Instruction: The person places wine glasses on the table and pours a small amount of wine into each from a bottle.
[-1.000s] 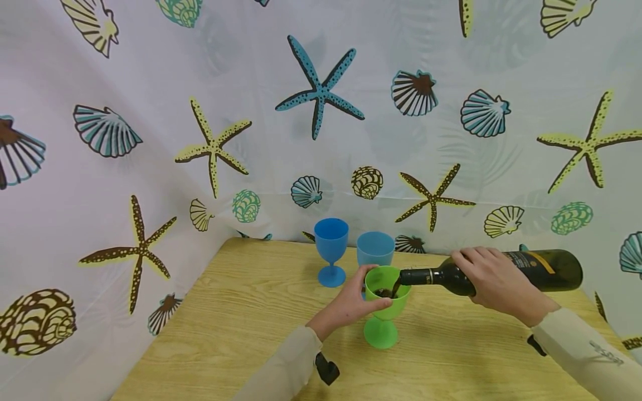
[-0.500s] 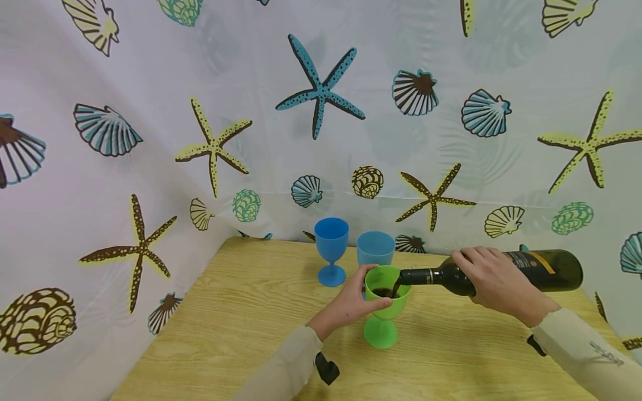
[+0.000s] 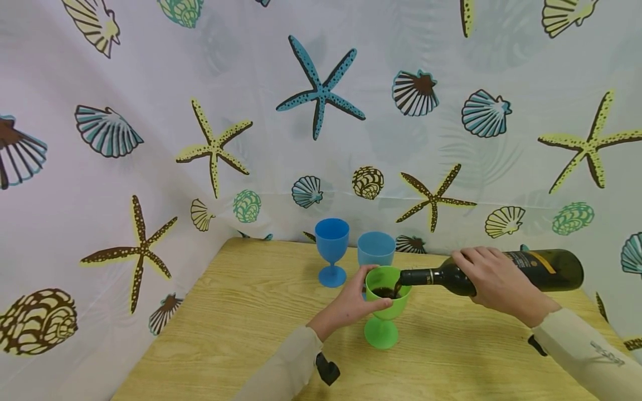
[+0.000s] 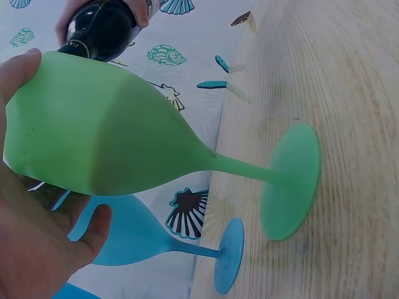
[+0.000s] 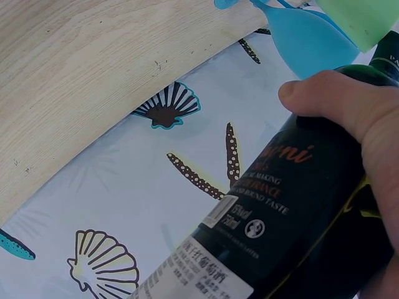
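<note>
Very little has changed over the last second: your hands, the green goblet point(image 3: 395, 309) and the dark bottle point(image 3: 554, 269) keep their places, and dark liquid point(image 3: 383, 292) still runs from the bottle's mouth into the bowl. That steadiness suggests you are mid-pour; any rise in the level is too slight to judge from above.

Your left hand point(image 3: 350, 302) is curled round the goblet's bowl, thumb on the near side and fingers on the far side, while the goblet stands upright at the middle of the surface point(image 3: 241, 312). Your right hand point(image 3: 496, 284) is closed round the bottle near its shoulder, tipping it almost level. Whether its mouth touches the goblet's rim, you cannot tell.

Only the head view looks into the bowl, and it shows the deeper blue goblet point(image 3: 331, 239) whole. The left wrist view adds a darker zone in the lower bowl, probably the liquid showing through the wall, plus the stem and foot of the light blue goblet point(image 3: 376, 249), which the green one mostly hides from above. The right wrist view alone gives you the bottle's printed text and white sticker point(image 5: 199, 274).
</note>
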Demonstrator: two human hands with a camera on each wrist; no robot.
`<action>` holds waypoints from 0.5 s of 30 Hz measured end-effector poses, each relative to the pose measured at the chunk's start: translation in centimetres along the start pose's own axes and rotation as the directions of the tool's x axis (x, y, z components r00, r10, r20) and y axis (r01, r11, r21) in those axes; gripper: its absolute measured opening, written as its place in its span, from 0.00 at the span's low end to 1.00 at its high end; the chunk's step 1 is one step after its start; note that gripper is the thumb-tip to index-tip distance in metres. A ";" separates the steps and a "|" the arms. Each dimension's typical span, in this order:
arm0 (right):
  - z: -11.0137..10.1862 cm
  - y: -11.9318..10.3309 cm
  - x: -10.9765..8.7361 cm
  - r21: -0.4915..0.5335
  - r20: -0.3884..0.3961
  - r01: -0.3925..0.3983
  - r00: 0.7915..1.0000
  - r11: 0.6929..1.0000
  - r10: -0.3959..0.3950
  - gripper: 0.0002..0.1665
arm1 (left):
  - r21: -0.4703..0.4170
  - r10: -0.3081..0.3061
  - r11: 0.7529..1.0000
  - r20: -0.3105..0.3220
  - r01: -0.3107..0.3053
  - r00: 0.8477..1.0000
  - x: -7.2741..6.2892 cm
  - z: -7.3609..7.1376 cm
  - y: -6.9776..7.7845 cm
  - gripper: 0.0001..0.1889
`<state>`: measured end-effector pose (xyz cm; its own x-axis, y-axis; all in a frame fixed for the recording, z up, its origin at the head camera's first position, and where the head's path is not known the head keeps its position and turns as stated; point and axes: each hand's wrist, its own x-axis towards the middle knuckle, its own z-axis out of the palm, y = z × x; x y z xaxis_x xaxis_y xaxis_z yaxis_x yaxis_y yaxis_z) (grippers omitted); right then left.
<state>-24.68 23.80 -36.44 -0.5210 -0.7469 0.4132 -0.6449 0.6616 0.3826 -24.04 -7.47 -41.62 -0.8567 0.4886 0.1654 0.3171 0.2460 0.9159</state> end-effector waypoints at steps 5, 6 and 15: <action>0.0 0.0 0.0 0.000 0.004 0.001 1.000 1.000 -0.001 0.51 | 0.002 -0.003 1.000 -0.011 0.003 1.000 0.9 0.3 -2.3 0.36; 0.0 0.0 0.0 0.000 0.005 0.002 1.000 1.000 -0.002 0.51 | 0.003 0.002 1.000 -0.013 -0.002 1.000 1.0 0.3 -2.5 0.36; 0.2 0.0 0.0 0.000 0.007 -0.002 1.000 1.000 0.002 0.51 | 0.026 0.001 1.000 -0.022 0.000 1.000 1.1 0.3 -2.7 0.36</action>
<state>-24.76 23.83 -36.58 -0.5264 -0.7460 0.4080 -0.6439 0.6631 0.3817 -25.68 -7.36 -44.06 -0.8650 0.4706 0.1741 0.3278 0.2672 0.9062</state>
